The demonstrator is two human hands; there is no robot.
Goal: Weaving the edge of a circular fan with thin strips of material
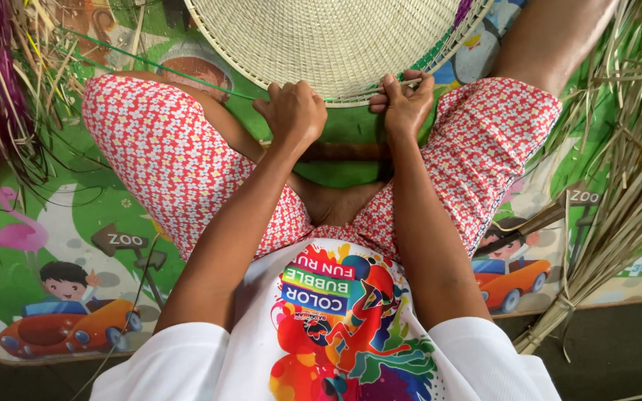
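A round woven mat of pale straw [328, 37] lies in front of my crossed legs. My left hand [291, 111] is closed at its near rim, pinching a thin green strand [150, 63] that runs off to the left. My right hand [404, 100] grips the rim beside it, fingers curled over the edge of the weave. A few coloured strands show on the mat's right edge [451, 33].
I sit cross-legged on a colourful picture play mat [53, 245]. A bundle of dry straw [626, 200], tied at its lower end, lies at the right. Loose purple and pale straw [1, 82] is piled at the upper left. Dark floor [618, 349] shows at the lower right.
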